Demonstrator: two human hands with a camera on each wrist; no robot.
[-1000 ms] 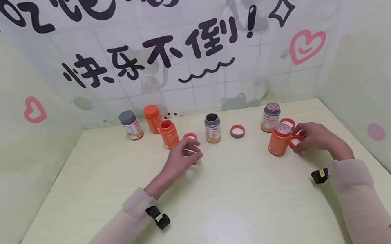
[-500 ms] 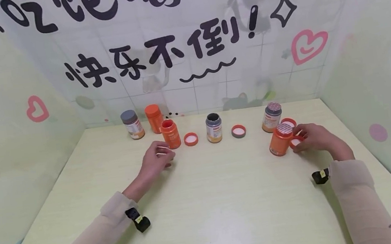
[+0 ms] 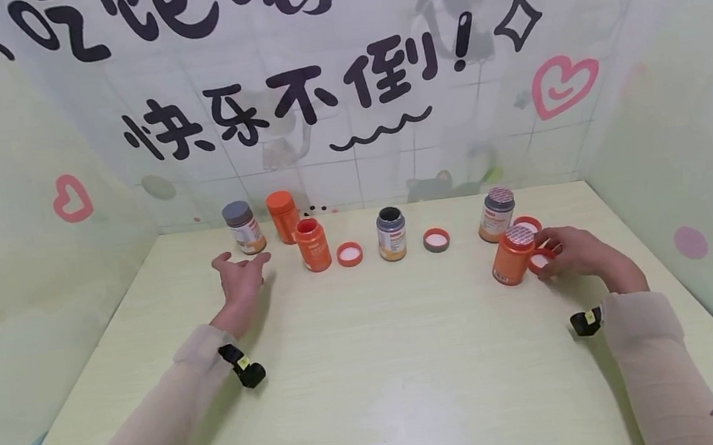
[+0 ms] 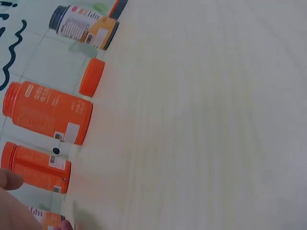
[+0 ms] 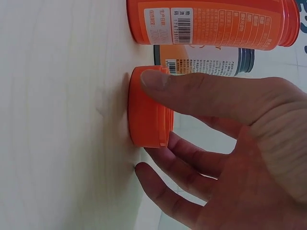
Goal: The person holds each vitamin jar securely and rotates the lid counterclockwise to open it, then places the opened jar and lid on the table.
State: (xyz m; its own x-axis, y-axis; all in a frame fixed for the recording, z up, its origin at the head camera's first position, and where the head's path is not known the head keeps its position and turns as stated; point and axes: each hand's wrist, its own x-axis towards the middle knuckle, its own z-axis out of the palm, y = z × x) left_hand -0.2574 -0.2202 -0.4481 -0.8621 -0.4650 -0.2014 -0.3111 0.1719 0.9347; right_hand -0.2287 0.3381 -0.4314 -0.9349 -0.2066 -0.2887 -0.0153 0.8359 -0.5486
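Observation:
My left hand (image 3: 241, 279) reaches with thumb and fingers spread toward a capped grey-lidded bottle (image 3: 244, 228) at the far left, holding nothing. In the left wrist view only a few of its fingertips show at the lower left corner. My right hand (image 3: 573, 252) pinches an orange cap (image 5: 146, 108), thumb on one side and fingers on the other, down at the table. Beside that cap stands an orange bottle (image 3: 510, 262) with a foil seal on its mouth. Behind it are a grey sealed bottle (image 3: 495, 215) and another cap (image 3: 527, 223).
A capped orange bottle (image 3: 284, 218) stands near the back wall. Before it is an uncapped orange bottle (image 3: 314, 246), with an upturned orange cap (image 3: 349, 254) to its right. An uncapped grey bottle (image 3: 392, 235) and an upturned grey cap (image 3: 436, 240) are mid-table.
My left hand has moved left from near the upturned orange cap, past the uncapped orange bottle, to the grey-lidded bottle, and its fingers have spread. My right hand stays on its cap.

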